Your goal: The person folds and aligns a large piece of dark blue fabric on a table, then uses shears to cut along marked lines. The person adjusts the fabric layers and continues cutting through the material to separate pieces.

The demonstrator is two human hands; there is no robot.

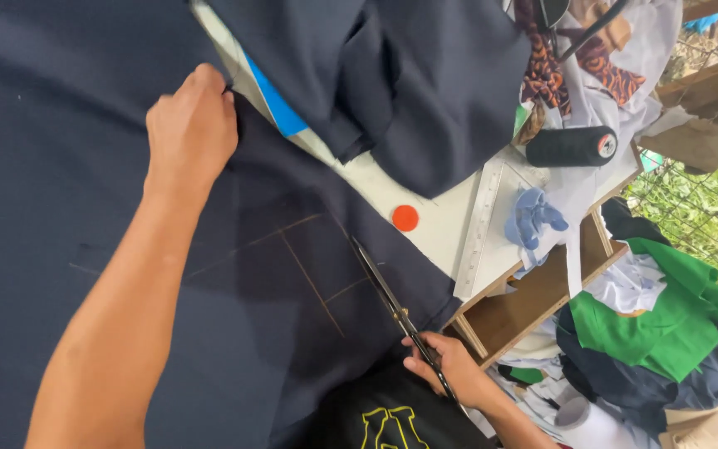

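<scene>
A large sheet of dark navy fabric (60,166) covers the table, marked with thin chalk lines (309,278). My left hand (191,125) is closed on the fabric's far edge, holding it taut. My right hand (450,366) grips the handles of long dark scissors (388,295), whose blades lie on the cloth near its right edge, pointing along a chalk line.
A second folded navy piece (425,83) lies at the top. A round orange chalk (405,218), a clear ruler (479,229), a black thread spool (571,145) and a blue scrap (533,216) sit on the white table. Green and dark clothes (666,333) are heaped at the right.
</scene>
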